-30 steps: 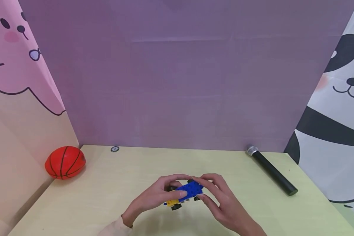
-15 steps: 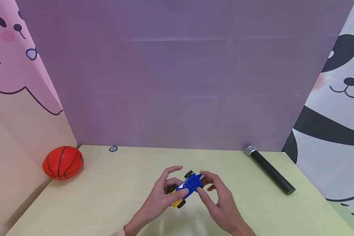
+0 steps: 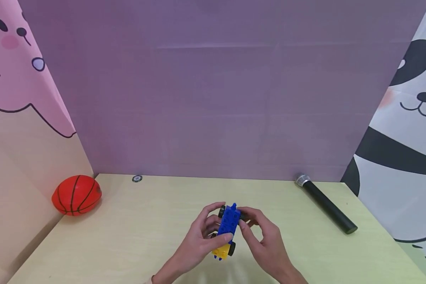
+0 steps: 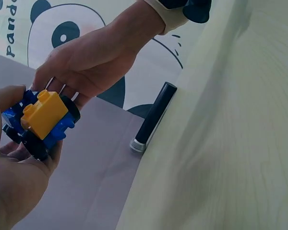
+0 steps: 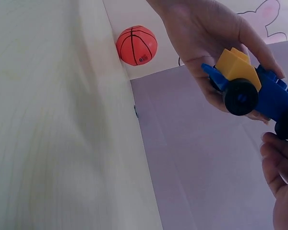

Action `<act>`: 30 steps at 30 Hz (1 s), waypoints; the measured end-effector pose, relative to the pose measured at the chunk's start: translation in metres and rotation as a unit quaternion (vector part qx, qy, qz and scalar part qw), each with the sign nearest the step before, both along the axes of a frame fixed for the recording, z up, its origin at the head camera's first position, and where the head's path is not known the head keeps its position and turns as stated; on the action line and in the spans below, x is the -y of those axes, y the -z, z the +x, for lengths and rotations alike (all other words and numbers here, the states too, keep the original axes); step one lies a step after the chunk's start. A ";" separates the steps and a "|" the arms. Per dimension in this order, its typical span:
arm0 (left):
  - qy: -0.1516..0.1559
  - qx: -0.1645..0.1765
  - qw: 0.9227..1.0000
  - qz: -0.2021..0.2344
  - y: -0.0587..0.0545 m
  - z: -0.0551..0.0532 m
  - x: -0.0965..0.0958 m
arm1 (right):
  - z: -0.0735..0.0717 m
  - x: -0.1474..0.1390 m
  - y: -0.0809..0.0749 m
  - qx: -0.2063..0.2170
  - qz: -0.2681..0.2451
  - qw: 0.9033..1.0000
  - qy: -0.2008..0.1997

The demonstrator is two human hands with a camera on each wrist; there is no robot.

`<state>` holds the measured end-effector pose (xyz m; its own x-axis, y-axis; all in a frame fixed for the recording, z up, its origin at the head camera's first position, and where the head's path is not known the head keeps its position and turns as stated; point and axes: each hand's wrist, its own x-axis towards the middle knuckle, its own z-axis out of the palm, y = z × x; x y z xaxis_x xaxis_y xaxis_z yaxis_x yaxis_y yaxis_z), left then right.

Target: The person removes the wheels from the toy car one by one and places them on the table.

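A toy car [image 3: 229, 221] of building blocks, with a blue studded base, a yellow block [image 4: 47, 114] at one end and black wheels [image 5: 241, 97], is held above the table. My left hand [image 3: 198, 243] grips it from the left, thumb across the blue top and fingers around the far side. At the car's far end, my right hand [image 3: 269, 245] pinches the right-side wheel between thumb and fingers. That wheel is mostly hidden by the fingertips in the head view.
A red ball with black basketball lines [image 3: 77, 195] lies at the table's left edge. A small round chip [image 3: 137, 178] sits at the back edge. A black microphone [image 3: 326, 205] lies at the right. A purple backdrop [image 3: 213, 98] rises behind the table [image 3: 127, 221].
The toy car has turned from slanting sideways to pointing mostly away, its blue end at the far side. My right fingers have moved from its end to its right-side wheel.
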<state>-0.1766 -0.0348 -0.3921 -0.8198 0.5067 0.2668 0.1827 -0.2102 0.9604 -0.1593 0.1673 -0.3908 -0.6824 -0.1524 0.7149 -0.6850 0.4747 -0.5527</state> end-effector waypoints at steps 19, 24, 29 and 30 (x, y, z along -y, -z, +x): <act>-0.011 0.018 1.000 0.021 -0.003 0.004 -0.003 | 0.000 0.003 0.001 0.019 -0.015 1.000 -0.020; -0.019 0.019 0.999 0.023 -0.003 0.002 -0.002 | 0.000 0.002 0.002 0.033 -0.011 0.999 -0.024; -0.018 0.019 0.999 0.021 -0.001 0.000 -0.001 | -0.002 0.001 0.004 -0.004 0.003 1.000 -0.024; -0.017 0.019 0.999 0.020 0.000 -0.001 -0.001 | -0.002 0.001 0.004 -0.008 0.005 1.000 -0.025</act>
<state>-0.1771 -0.0336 -0.3916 -0.8467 0.4674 0.2545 0.1544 -0.2419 0.9579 -0.1615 0.1662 -0.3950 -0.6618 -0.1933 0.7243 -0.7172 0.4446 -0.5366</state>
